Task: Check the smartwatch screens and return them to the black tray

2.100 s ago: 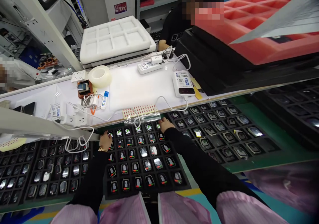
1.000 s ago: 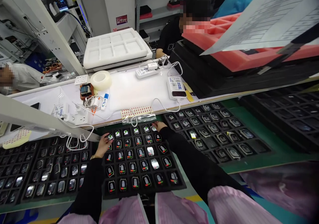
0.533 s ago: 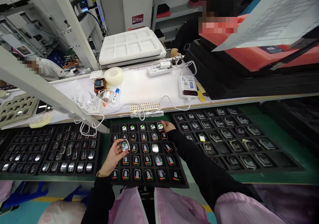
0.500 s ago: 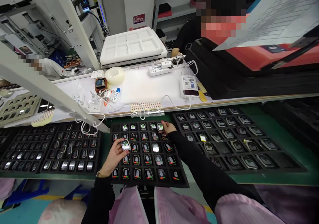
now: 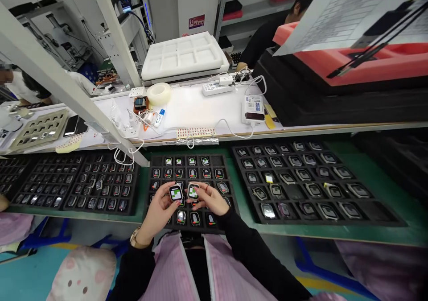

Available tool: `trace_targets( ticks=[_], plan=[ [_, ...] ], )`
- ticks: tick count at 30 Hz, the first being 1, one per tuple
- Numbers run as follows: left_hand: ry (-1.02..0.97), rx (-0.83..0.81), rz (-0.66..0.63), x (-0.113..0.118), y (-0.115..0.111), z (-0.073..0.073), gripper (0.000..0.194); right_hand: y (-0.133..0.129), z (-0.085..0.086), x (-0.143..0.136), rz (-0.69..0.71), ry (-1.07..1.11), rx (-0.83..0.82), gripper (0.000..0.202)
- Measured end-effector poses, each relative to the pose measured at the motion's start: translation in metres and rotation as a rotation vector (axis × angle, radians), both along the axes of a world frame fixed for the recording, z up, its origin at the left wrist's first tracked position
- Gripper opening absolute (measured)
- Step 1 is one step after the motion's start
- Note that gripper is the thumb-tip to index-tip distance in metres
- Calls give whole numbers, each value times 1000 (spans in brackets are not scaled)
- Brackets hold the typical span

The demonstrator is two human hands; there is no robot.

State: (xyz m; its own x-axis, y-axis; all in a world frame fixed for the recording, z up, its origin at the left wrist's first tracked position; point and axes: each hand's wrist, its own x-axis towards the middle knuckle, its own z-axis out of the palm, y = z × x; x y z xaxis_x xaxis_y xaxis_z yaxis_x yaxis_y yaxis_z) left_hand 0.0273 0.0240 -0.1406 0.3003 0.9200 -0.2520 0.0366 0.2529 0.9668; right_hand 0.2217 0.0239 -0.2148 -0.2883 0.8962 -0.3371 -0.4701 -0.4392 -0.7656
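Note:
Two smartwatch bodies without straps are held close together above the middle black tray [image 5: 218, 160]. My left hand [image 5: 159, 207] is closed on one smartwatch [image 5: 175, 193], its lit screen white and green. In my right hand [image 5: 211, 199], the fingers pinch a second smartwatch [image 5: 193, 191] with a similar green and white screen. Rows of more watches sit in the tray's compartments below, several with lit screens. The top right compartment of this tray holds no watch. My hands hide part of the middle rows.
More watch trays lie to the left [image 5: 103, 180] and to the right [image 5: 294, 189] on the green bench. A white shelf [image 5: 190, 107] above carries a tape roll [image 5: 158, 94], cables and a white charger box [image 5: 253, 109]. A metal post [image 5: 83, 91] slants at left. Co-workers are beyond.
My right hand has lifted a smartwatch from the tray's top right compartment and brought it down and left beside the other watch. My left hand stays shut on its watch, slightly further right.

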Motion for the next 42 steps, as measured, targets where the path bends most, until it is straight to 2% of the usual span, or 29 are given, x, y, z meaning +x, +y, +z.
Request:
trace_targets(
  ticks=[4,11,17,24,32,42],
  plan=[
    [-4,33,-33,6,-6,4,51,-10,14,-5,-4,-27,84,56],
    [50,13,92,16,-12,3,36,-23,30,1,-60,-159,64,52],
    [-23,11,-6,24,-20,16,28,-32,44,4,-109,-189,84,58],
    [-43,20,-85,27,-20,14,26,-35,45,3,-147,-222,82,60],
    [12,16,-33,32,-19,11,23,-39,38,3,-160,-233,112,56],
    [-25,5,-45,32,-19,11,27,-41,37,7,-116,-188,137,56]
  ],
)
